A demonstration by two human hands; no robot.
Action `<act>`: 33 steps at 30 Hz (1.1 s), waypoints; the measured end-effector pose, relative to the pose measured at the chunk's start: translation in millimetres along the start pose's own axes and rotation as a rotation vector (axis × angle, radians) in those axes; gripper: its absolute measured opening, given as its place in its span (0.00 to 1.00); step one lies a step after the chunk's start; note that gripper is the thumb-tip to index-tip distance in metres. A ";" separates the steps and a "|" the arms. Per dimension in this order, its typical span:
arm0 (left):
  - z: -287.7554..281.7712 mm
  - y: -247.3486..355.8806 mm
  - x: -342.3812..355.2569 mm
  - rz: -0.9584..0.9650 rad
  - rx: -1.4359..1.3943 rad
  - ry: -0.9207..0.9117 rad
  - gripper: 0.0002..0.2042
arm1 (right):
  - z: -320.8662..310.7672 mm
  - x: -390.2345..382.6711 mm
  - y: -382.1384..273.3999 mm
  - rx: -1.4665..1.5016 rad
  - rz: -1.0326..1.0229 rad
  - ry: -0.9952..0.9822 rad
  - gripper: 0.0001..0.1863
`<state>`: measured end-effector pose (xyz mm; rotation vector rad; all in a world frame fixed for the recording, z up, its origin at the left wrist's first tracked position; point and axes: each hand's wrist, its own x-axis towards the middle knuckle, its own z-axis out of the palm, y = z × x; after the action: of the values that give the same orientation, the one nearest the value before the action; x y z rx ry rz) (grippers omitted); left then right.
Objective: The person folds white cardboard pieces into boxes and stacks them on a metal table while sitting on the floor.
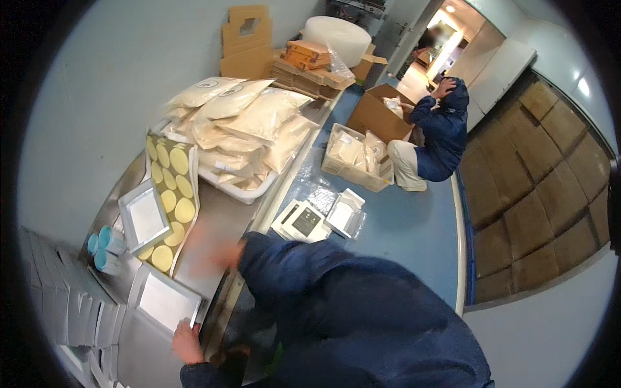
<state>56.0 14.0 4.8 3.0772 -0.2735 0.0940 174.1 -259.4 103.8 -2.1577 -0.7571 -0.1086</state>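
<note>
My left hand [186, 343] holds the near corner of a shallow white box [169, 301] with grey sides, lying on the metal table. My right hand [217, 251] is smeared by motion above the tabletop, to the right of a sheet of round yellow stickers [176, 191]; its fingers cannot be made out. Another shallow white box [147, 216] rests tilted across the left part of the sticker sheet. Beside it stand several small blue-and-white cylinders [108, 247].
Bags of pale powder [252, 116] fill a white tub [244, 194] farther along the table [217, 284]. Stacked white boxes [77, 310] stand left. On the blue floor lie appliance boxes [304, 221] and a tub of bags [356, 158]. A co-worker [440, 136] crouches by a carton [374, 115].
</note>
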 end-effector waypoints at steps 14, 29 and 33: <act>10.4 -1.1 2.3 -0.070 -0.237 -0.067 0.16 | -480.9 -53.3 -24.7 -0.155 0.372 0.871 0.14; -10.1 67.6 7.6 -0.108 -0.326 0.089 0.07 | 117.8 16.2 -1.6 -0.256 0.290 -0.343 0.12; -11.9 74.9 13.7 -0.144 -0.402 0.058 0.07 | 134.0 10.7 19.3 -0.401 0.275 -0.437 0.10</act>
<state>55.5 -61.3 20.9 2.6784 -0.0562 0.1066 170.1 -164.9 6.3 -2.6921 -0.7108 0.3987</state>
